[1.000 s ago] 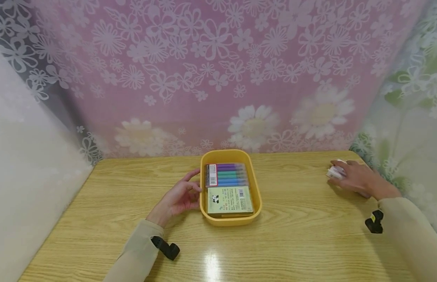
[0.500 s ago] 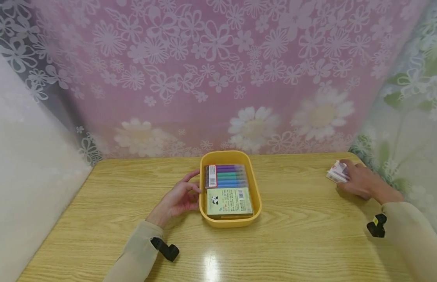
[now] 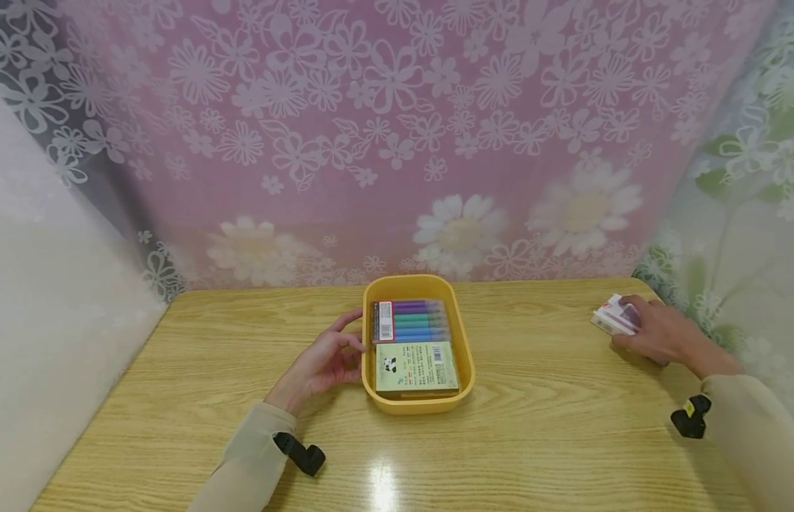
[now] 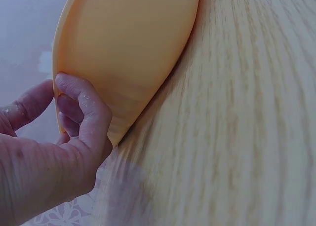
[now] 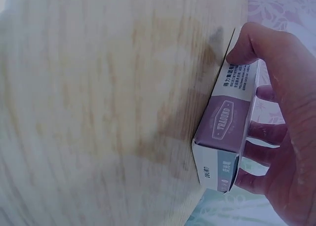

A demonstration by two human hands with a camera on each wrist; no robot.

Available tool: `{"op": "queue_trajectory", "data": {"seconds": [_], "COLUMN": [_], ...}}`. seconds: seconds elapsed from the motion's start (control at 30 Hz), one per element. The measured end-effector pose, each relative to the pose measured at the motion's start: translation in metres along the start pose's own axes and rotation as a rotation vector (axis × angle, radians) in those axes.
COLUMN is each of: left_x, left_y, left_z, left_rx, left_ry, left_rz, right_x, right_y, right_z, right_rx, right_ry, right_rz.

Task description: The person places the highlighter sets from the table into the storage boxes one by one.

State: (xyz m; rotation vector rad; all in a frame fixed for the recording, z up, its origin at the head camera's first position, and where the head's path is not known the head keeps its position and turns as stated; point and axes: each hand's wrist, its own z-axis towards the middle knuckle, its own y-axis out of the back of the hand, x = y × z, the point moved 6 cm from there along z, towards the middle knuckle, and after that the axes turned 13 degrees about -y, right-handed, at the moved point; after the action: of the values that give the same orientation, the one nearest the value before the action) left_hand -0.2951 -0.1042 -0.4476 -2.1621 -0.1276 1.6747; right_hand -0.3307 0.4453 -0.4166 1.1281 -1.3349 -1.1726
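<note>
At the middle of the table, my left hand (image 3: pixel 323 364) holds the left side of a yellow plastic bin (image 3: pixel 465 359). Its curled fingers meet the rim and outer wall of the bin in the left wrist view. A clear pack of colored pens (image 3: pixel 412 320) lies in the back part of the bin. In front of it is a pale green box (image 3: pixel 417 366) with a panda print. Far to the right, my right hand (image 3: pixel 659 331) grips a small purple-and-white cardboard box (image 5: pixel 224 120) between thumb and fingers. Seen from the right wrist, the box is on or very close to the tabletop.
The wooden table (image 3: pixel 537 434) reaches back to a pink flowered curtain (image 3: pixel 397 142). Pale cloth walls stand at the left (image 3: pixel 57 284) and right (image 3: pixel 755 235). Black wrist cameras sit on both sleeves.
My right hand has shifted slightly right and toward me on the box, so more of the box shows. The left hand and the bin stay nearly still.
</note>
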Motion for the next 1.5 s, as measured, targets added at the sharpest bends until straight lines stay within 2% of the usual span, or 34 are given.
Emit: {"op": "queue_trajectory", "data": {"seconds": [0.27,0.6,1.03,1.33,1.5], "left_x": [0.001,0.001,0.001,0.000,-0.001], "left_y": [0.000,0.001,0.001,0.002,0.001], "left_z": [0.000,0.001,0.001,0.000,-0.001], "left_rx": [-0.003,0.000,-0.010,-0.007,0.006], "left_ry": [0.003,0.001,0.001,-0.008,-0.014], "left_rz": [0.003,-0.003,-0.007,0.000,0.010], "right_x": [0.009,0.038,0.098,0.144,0.168], "right_y": [0.001,0.007,0.018,0.031,0.034], "right_z": [-0.004,-0.011,-0.031,-0.044,-0.051], "right_rx": [-0.039,-0.088,-0.192,-0.313,-0.342], "right_ry": [0.050,0.111,0.202,0.339,0.399], "right_rz": [0.005,0.005,0.022,0.036,0.047]}}
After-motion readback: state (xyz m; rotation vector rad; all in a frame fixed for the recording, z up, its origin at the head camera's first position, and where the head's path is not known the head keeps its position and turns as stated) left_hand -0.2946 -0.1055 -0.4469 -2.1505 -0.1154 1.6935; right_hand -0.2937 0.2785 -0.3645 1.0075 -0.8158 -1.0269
